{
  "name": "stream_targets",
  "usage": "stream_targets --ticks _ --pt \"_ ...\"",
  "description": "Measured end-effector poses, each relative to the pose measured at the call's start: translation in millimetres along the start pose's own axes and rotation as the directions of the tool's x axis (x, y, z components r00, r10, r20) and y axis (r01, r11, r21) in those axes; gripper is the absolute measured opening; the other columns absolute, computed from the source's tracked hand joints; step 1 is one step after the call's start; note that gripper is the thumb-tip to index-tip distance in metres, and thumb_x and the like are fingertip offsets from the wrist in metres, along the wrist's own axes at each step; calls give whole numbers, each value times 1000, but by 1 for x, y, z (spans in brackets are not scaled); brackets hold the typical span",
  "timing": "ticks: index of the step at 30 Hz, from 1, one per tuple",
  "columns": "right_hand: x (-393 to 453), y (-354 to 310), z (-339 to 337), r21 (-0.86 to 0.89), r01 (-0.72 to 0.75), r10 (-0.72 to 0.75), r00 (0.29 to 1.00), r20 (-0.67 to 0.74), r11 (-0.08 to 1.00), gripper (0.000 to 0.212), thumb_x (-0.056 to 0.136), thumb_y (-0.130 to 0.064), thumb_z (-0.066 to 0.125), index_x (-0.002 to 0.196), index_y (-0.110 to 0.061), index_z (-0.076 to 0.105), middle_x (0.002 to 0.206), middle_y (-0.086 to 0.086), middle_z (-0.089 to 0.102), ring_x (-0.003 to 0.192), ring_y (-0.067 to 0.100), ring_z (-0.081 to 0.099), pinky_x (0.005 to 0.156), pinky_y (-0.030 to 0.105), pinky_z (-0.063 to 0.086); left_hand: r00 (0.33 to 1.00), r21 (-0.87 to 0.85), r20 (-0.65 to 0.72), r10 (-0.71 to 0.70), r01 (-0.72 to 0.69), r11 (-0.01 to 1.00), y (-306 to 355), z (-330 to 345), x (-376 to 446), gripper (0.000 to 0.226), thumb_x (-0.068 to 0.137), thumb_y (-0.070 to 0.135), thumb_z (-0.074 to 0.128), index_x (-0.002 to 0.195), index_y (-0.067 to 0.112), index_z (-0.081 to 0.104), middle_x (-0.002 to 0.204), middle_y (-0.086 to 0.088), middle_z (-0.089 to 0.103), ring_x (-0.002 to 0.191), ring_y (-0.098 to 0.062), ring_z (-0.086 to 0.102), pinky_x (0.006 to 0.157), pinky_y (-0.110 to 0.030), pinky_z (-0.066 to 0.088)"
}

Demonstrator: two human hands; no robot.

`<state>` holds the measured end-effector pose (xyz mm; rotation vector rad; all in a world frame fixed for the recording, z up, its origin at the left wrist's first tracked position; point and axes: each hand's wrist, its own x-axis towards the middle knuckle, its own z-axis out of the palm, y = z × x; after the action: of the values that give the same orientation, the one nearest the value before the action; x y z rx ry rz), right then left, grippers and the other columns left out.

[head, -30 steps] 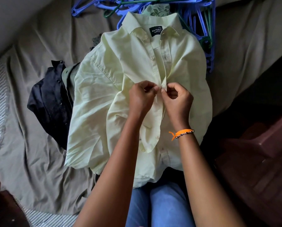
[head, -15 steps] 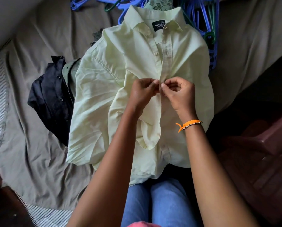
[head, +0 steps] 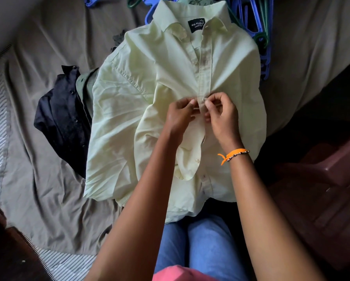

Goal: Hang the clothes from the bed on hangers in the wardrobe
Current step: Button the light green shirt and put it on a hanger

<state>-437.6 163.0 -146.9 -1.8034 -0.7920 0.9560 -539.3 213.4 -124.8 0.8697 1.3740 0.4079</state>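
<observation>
Shirt, pale yellow, is spread face-up on the bed. Its button placket is pinched at mid-chest by the left hand and the right hand, fingers curled on the fabric. Blue hangers are piled beyond the shirt's collar; a black garment lies left of the shirt.

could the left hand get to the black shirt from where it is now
Probably yes. The black shirt lies uncovered on the bed to the left of the pale yellow shirt, nothing across it. But the left hand is pinching the yellow shirt's placket and would need to let go first.
</observation>
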Motion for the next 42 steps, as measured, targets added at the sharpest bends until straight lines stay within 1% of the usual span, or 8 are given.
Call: stream_targets --ticks 3,7,10,16,24,29,35,42 --pt "-26 22 3 -166 7 -15 999 -43 986 32 81 -31 64 103 -14 49 93 -3 51 78 12 51 68 22 42 998 95 -63 22 -16 995 -24 -5 -7 35 91 -13 34 103 -2 66 86 -6 65 62 2 57 58 -7 41" --pt "-51 48 16 -420 -25 -21 994 -103 907 46 71 -25 72 108 -10 48 106 3 51 98 18 51 72 28 40 991 154 -132 29 -8 988 -61 -6 -26 45 77 -23 30 94 -3 67 89 -11 67 69 -3 60 64 -10 44" --pt "-36 50 11 -207 -96 33 957 -288 974 17 77 -15 61 91 -4 62 90 10 64 79 19 56 74 34 47 976 293 -178 123 -67 954 -75 -1 -33 35 82 -14 41 92 4 69 92 -5 69 78 -12 59 74 -19 46" --pt "-28 53 -27 -13 -167 160 962 -224 986 7 84 -16 68 86 -10 65 78 5 68 68 5 58 66 17 45 968 556 -205 145 -7 831 -79 17 -31 12 83 14 57 90 16 65 93 1 67 87 -18 60 70 -25 39" --pt "-56 87 -30 -253 -236 220 971 -90 938 12 82 -11 67 89 -1 67 84 9 62 75 20 55 70 25 42 984 796 -165 72 90 598 -104 17 -43 18 89 15 49 101 6 59 111 -14 57 99 -39 55 76 -42 45" --pt "-79 95 -27 -169 -324 314 946 -88 931 9 81 -10 68 88 -8 64 78 -1 63 71 13 58 69 26 47 990 844 -115 82 54 533 -109 16 -44 17 88 16 55 95 4 64 103 -15 61 96 -39 57 70 -38 44" --pt "-90 93 -20 -114 -384 375 922 -95 916 10 83 -6 64 83 -15 59 73 -4 62 70 12 59 72 31 50 985 676 -131 109 8 737 -126 9 -53 8 82 8 63 85 5 70 88 -10 70 85 -28 62 65 -24 37" --pt "-114 78 -12 -18 -302 300 951 -78 953 31 75 1 72 78 -25 54 76 -9 64 66 -1 60 66 15 49 969 497 -125 215 -127 858 -124 10 -72 12 77 9 71 70 4 63 64 1 62 61 -11 55 54 -7 36"
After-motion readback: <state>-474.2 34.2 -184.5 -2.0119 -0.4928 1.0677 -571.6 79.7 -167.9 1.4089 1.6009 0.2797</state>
